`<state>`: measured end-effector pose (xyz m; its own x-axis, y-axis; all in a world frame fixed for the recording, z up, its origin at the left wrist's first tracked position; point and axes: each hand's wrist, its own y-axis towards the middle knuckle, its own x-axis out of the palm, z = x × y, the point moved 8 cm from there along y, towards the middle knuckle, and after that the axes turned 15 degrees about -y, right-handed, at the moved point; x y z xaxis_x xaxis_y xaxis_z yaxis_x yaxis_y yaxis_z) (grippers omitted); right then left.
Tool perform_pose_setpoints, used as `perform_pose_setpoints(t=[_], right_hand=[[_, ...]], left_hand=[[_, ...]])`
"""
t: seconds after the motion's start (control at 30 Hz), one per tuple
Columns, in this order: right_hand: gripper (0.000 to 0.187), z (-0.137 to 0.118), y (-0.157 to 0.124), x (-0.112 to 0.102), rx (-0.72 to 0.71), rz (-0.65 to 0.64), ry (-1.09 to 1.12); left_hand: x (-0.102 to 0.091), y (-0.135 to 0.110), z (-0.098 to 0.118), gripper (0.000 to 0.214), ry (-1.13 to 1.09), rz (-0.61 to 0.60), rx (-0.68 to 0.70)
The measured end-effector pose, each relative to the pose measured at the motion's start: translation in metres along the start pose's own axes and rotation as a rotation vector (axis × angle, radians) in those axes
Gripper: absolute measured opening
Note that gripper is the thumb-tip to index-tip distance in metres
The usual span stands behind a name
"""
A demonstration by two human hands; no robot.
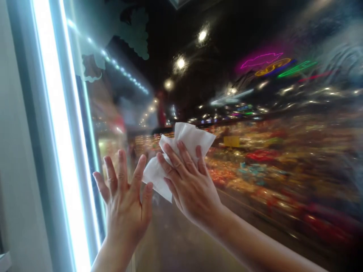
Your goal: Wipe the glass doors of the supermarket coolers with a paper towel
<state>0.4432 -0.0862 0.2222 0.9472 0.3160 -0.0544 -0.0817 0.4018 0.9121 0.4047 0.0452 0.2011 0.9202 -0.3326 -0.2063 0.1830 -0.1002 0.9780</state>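
My right hand (188, 181) presses a crumpled white paper towel (181, 151) flat against a large glass pane (255, 158), fingers laid over the towel. My left hand (124, 192) rests flat on the same glass just left of the towel, fingers spread and holding nothing. Its thumb almost touches the towel's lower edge. The glass carries smears and streaks toward the upper right.
A bright lit white frame strip (61, 132) runs down the left side of the pane, beside a pale wall (17, 151). Frosted leaf-shaped decals (136, 34) sit at the top of the glass. Behind the glass, blurred coloured goods, ceiling lights and neon signs (272, 64) show.
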Motion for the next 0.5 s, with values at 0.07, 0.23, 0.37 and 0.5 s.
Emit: perform_pose_setpoints(t=[0.07,0.23,0.37,0.5], right_hand=[[0.058,-0.007,0.006,0.001,-0.003,-0.008,0.009],[0.062,-0.019,-0.012,0.001,0.066,-0.03,0.029],[0.063,-0.02,-0.046,0.0,0.12,-0.057,0.018],[0.062,-0.008,-0.04,0.0,0.179,-0.073,0.016]], left_hand=[[0.001,0.003,-0.002,0.071,-0.003,0.0,0.011],[0.005,-0.014,-0.005,0.073,-0.026,0.012,-0.051],[0.015,-0.046,-0.005,0.077,-0.054,-0.038,-0.117],[0.016,-0.054,0.001,0.078,-0.086,-0.031,-0.161]])
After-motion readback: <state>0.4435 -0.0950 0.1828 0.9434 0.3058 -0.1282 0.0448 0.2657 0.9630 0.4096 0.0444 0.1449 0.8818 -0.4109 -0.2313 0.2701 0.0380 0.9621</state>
